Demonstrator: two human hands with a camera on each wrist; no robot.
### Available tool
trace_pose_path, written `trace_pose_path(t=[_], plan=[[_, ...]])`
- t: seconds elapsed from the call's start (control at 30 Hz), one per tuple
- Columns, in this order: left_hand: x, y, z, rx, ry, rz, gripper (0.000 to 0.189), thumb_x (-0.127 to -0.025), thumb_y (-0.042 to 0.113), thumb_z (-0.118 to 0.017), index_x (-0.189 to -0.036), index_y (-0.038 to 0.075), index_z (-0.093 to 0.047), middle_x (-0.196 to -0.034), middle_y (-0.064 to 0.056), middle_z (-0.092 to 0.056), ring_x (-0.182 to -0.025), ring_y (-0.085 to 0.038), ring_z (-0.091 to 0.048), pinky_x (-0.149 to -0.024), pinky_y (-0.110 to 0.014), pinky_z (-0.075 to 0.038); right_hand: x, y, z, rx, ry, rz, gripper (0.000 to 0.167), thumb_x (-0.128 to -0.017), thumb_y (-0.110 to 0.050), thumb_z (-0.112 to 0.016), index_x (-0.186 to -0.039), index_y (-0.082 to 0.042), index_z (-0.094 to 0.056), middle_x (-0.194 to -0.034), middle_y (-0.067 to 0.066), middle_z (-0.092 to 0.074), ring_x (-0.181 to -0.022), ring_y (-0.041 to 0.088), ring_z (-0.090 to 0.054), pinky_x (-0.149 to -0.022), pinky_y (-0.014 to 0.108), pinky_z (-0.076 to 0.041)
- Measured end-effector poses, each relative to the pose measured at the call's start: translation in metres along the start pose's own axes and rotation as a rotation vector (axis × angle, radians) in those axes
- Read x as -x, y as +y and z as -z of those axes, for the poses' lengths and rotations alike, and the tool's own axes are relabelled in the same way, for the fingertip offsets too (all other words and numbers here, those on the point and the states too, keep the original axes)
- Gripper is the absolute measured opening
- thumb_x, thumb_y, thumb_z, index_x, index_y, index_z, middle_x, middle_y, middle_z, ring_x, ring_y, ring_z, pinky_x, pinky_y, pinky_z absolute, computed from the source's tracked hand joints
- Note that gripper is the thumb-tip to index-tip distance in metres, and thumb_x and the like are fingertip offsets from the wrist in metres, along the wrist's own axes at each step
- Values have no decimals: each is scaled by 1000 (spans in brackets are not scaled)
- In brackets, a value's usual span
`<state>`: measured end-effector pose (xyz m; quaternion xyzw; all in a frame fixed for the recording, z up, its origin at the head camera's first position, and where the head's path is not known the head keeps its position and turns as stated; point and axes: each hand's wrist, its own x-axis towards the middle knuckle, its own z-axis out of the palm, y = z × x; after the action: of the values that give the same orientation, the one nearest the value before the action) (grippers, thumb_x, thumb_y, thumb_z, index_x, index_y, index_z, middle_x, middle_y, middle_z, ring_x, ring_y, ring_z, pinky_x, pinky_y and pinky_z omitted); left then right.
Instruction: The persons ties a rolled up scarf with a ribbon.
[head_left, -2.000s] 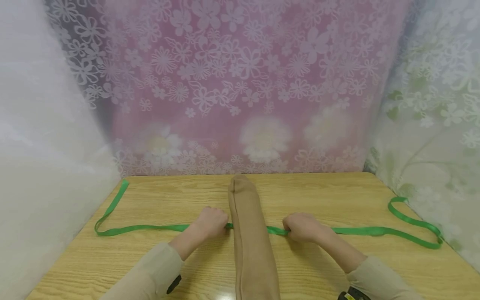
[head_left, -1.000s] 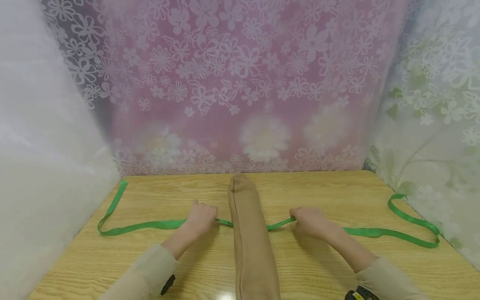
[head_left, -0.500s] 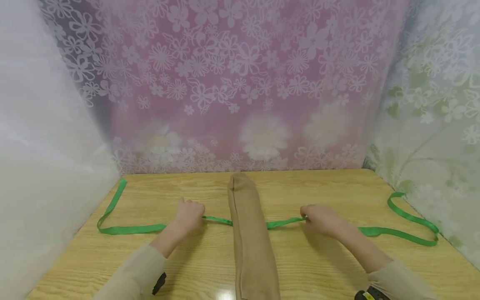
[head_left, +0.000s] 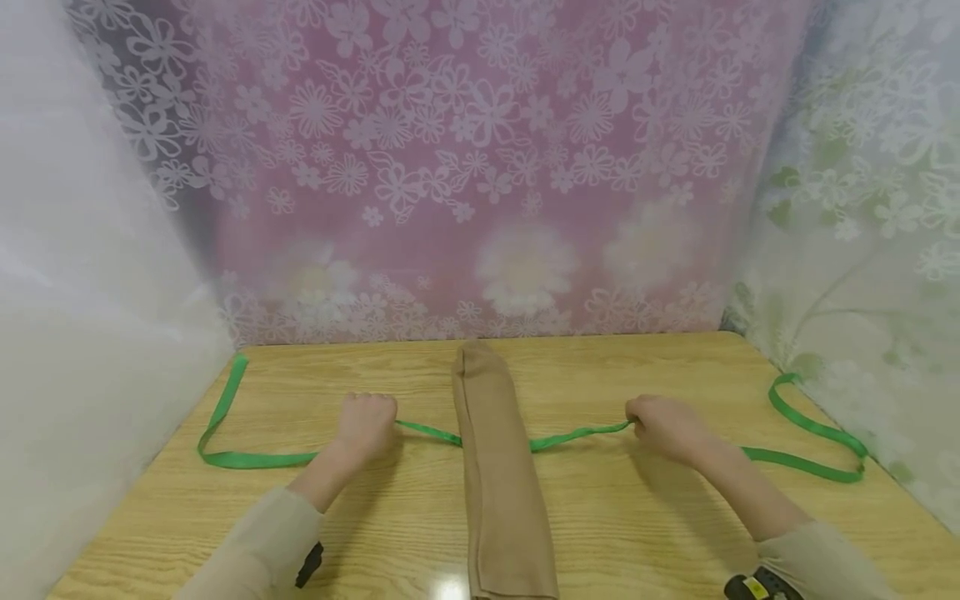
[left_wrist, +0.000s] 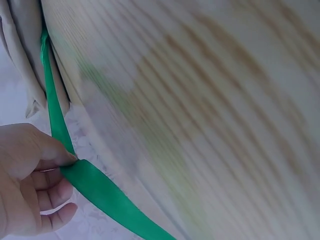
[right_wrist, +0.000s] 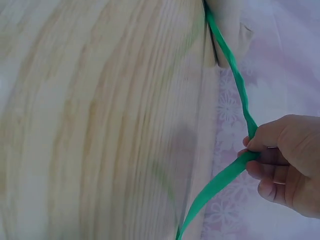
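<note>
A: How is the long, flat, glossy green fabric ribbon [head_left: 581, 434] held?

B: It is pinched between thumb and fingers by the bare left hand [head_left: 366, 423] and likewise by the bare right hand [head_left: 663, 427]. Between them it is passed crosswise beneath the long, narrow, folded tan cloth [head_left: 498, 467], which is laid lengthwise on the yellow wood-grained table [head_left: 352, 367].

A: What could be spoiled from here?

B: The cloth could be dragged or creased, it is judged, if the ribbon is pulled unevenly, since no hand is placed on the cloth to steady it. The ribbon could be drawn off-centre by the same fault.

A: And the ribbon itself?

B: It is narrowed and twisted between right hand and cloth; a lumpy band could be left if that twist is not smoothed out.

A: Are the loose lengths safe?

B: The left tail [head_left: 227, 398] is curved near the table's left edge. The right tail [head_left: 821, 431] is looped by the right edge, where it could be snagged if tugged suddenly.
</note>
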<state>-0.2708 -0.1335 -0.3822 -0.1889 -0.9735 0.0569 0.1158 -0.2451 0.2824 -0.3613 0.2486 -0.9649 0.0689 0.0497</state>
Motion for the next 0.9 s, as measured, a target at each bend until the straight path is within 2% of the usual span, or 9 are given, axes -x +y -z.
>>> trace_pose_path(t=[0.2,0.37,0.5,0.63,0.73,0.9], plan=[[2,-4,-1,-3,-1,7,29,-81,0,-65,-58,12,-52,-57,1,-43,-56,-15,-40,-57,-31,-37,5,7,-1,48,47,-2,9,-78,5,-62,-85,0,-65,-78,6,-60,-70,23,-61,-59,30,-51],[2,-4,1,11,-26,18,31,-81,1,-64,-57,12,-49,-57,1,-44,-57,-16,-39,-57,-31,-36,8,12,-3,84,78,-18,6,-76,4,-64,-81,0,-66,-74,5,-57,-64,20,-58,-55,28,-49],[3,-5,3,8,-19,8,40,-82,-3,-61,-53,13,-38,-53,2,-34,-52,-13,-31,-51,-27,-31,10,14,-4,105,72,-76,5,-78,4,-63,-78,0,-66,-72,6,-56,-62,18,-56,-52,28,-48],[4,-6,3,35,-16,14,48,-81,-6,-58,-52,15,-25,-51,4,-20,-47,-10,-22,-45,-22,-21,14,14,-1,92,40,-166,11,-82,3,-58,-74,-2,-64,-64,1,-51,-53,13,-44,-45,25,-37],[5,-6,2,63,-24,37,48,-80,-6,-57,-52,15,-24,-50,4,-20,-45,-9,-21,-42,-21,-19,18,17,-1,74,51,-199,14,-83,1,-56,-73,-4,-63,-58,-1,-48,-49,12,-37,-43,24,-30],[5,-6,2,111,-26,67,48,-77,-9,-53,-52,16,-21,-48,5,-17,-45,-8,-17,-42,-20,-15,21,23,-4,24,73,-203,12,-83,0,-56,-79,0,-67,-65,1,-59,-49,10,-41,-43,24,-34]])
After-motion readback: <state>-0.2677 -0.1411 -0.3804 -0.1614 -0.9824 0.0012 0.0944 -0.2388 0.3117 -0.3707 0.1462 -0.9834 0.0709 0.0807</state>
